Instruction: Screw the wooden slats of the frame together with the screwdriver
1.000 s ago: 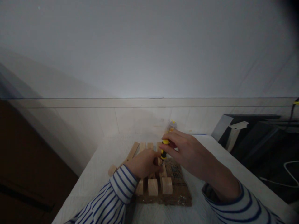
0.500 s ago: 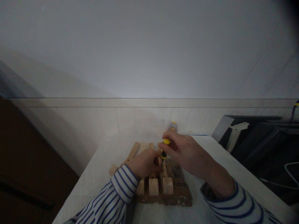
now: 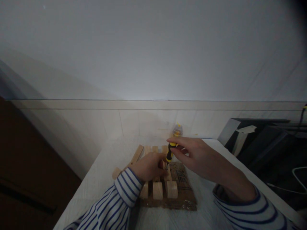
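My right hand [image 3: 196, 156] grips the yellow-and-black handle of a screwdriver [image 3: 169, 152] between thumb and fingers. The screwdriver leans slightly, its shaft pointing down to a light wooden piece [image 3: 168, 174]. My left hand [image 3: 149, 166] is closed around that piece, thumb and fingertips close to the screwdriver's tip; what lies right under the tip is too small to make out. Wooden blocks [image 3: 157, 191] stick out toward me below my left hand. They lie on a flat brown cardboard package [image 3: 183, 185] with dark print and shiny clear wrapping.
An angled wooden strip [image 3: 137, 154] and a round wooden piece [image 3: 116, 173] lie to the left on the white-covered table [image 3: 96, 179]. A clear container with yellow parts [image 3: 177, 130] stands by the wall. Dark panels [image 3: 263, 143] lean at the right.
My right hand has shifted a little to the right and its grip has changed, showing more of the screwdriver's handle. My left hand and the wooden pieces stay in place.
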Available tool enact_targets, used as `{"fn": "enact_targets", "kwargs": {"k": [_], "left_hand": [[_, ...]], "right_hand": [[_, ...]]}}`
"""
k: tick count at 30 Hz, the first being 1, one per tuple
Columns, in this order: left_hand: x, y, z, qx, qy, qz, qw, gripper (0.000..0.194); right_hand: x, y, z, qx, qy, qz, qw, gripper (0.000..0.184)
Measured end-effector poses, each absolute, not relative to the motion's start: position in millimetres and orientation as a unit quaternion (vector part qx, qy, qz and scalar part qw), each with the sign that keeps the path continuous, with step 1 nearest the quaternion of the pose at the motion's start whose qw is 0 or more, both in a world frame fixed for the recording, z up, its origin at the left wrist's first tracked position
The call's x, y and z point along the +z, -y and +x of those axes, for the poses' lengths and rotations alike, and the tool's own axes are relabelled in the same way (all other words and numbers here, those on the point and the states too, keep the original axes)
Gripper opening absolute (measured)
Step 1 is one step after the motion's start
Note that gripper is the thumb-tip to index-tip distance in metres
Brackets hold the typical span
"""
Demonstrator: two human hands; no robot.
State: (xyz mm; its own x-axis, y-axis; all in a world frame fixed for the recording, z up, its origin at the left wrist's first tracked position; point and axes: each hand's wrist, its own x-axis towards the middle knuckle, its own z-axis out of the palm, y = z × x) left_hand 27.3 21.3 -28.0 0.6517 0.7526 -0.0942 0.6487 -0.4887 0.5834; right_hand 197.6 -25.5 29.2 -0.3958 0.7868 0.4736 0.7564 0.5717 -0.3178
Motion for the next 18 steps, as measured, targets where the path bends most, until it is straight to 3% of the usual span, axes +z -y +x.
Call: {"fn": "enact_targets", "kwargs": {"k": [18], "left_hand": [[-27.0,-20.0,27.4,0.092,-0.406,0.862,0.290,0.023]], "right_hand": [[30.1,25.3,194.4,-0.026,0.851,-0.453,0.265,0.023]]}}
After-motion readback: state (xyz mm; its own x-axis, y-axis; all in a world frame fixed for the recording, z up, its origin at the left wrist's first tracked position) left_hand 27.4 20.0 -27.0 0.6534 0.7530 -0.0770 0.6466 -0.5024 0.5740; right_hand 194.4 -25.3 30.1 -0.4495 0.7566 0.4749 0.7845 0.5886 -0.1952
